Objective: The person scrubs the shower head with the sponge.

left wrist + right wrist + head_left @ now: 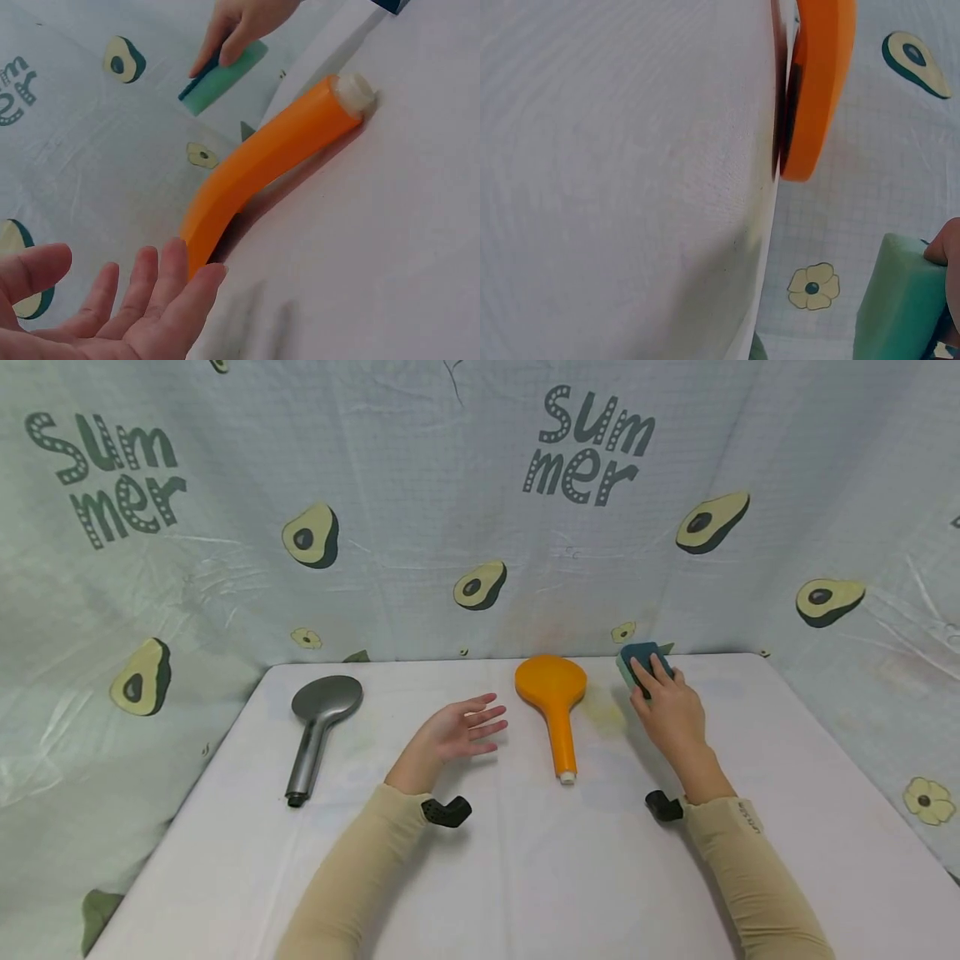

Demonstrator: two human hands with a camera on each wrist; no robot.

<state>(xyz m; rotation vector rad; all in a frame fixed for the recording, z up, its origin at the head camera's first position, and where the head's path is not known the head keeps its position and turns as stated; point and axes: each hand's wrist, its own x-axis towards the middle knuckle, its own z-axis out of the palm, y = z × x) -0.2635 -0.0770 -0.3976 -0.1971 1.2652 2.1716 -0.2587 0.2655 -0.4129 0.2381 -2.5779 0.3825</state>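
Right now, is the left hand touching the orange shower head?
Apart. The head view shows it: a strip of white tabletop is visible between the outstretched left hand and the orange shower head.

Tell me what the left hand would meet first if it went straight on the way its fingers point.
Most likely the orange shower head, around its neck; the left hand seems raised, so it might pass above instead, as its height is unclear.
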